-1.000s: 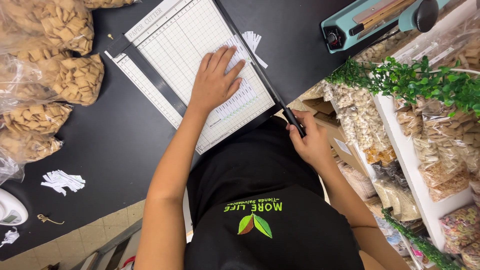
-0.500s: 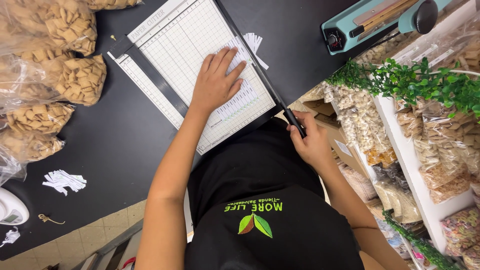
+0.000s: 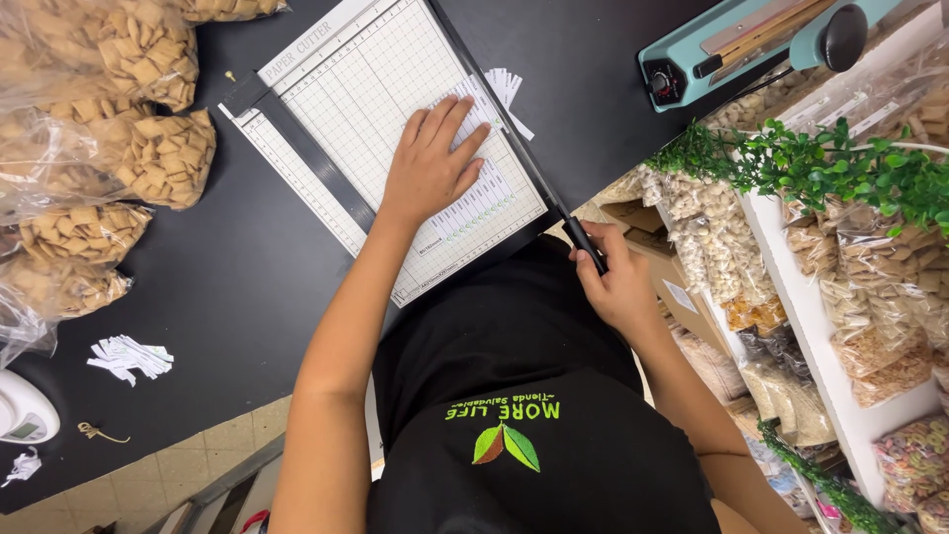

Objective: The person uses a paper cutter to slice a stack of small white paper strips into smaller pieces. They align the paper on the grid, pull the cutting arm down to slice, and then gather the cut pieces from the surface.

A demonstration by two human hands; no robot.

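White gridded paper cutter, blade arm lowered, flat

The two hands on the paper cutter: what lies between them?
In the head view, between the left hand and right hand lie a printed sheet and the cutter's black blade arm.

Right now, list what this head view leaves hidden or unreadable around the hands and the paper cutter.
- The sheet under the left hand: palm and fingers cover most of it, so its full outline is hidden.
- The cutter's handle: the right hand wraps its end.
- The paper cutter: its far corner is cut off by the top edge.
- The cut strips beyond the blade: too small to count.
- The right forearm runs out of frame at the bottom.
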